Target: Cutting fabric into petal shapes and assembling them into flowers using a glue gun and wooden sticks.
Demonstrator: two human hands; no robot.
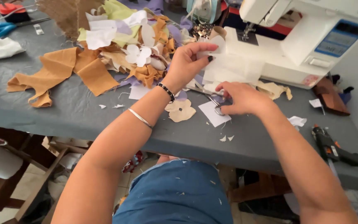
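Grey table [83,116] w/ white sewing machine [307,41] at 1 o'clock, scrap pile [121,45] at 11. Left hand [187,64] near centre, fingers pinched shut on white sheet [233,66], held up just off the machine. Right hand [243,99] at 4 o'clock of left, fingers curled into scissors [214,101], blades nearly shut, lying on table. Glue gun [334,149] at 4 o'clock.

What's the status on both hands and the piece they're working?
Left hand pinching sheer white fabric sheet, raised. Right hand gripping small metal scissors on grey table. Heap of tan and pastel fabric scraps crowding the left.
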